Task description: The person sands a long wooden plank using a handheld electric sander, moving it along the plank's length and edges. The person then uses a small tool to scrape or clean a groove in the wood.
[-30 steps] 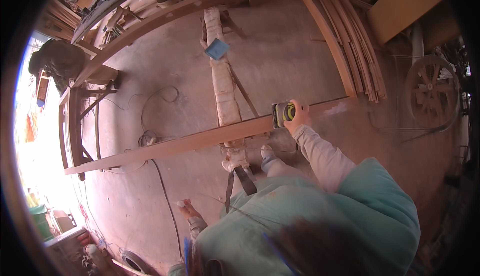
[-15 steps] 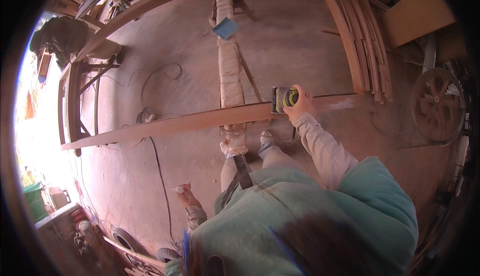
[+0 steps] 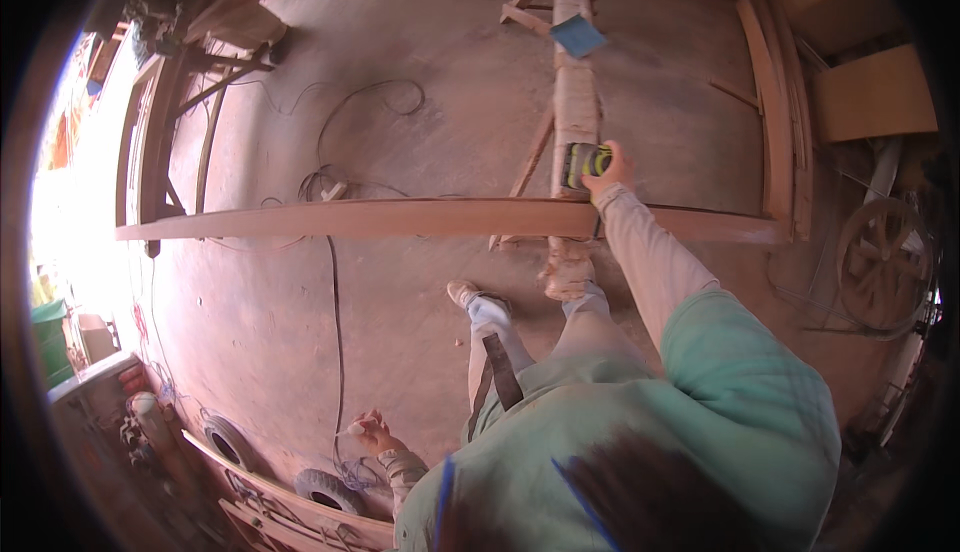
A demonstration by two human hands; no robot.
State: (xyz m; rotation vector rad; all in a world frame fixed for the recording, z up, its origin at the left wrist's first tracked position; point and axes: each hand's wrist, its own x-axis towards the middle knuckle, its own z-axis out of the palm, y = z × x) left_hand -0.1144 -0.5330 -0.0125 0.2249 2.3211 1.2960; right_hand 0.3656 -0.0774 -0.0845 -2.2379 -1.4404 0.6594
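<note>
My right hand (image 3: 614, 170) is wrapped around a green-and-black power sander (image 3: 586, 164), arm stretched forward. The sander is at the far edge of a long reddish-brown wooden board (image 3: 400, 218), over the padded support beam (image 3: 575, 102). Whether it touches the board or the beam, I cannot tell. The board lies crosswise in front of me, resting on that wrapped beam. Low on the left, away from the board, my left hand (image 3: 376, 434) is closed with a small white thing (image 3: 355, 429) at its fingertips, too blurred to name.
A blue sheet (image 3: 578, 36) lies on the padded beam. A dark cable (image 3: 336, 352) runs over the floor on the left. Wooden frame pieces (image 3: 768, 102) stand at the right, near a large spoked wheel (image 3: 882, 264). Tyres (image 3: 328, 490) lie at lower left. Another person bends at upper left.
My view has shifted and turned. The sander in my right hand has moved left along the board, from right of the padded beam to over it. My left foot has stepped out to the left.
</note>
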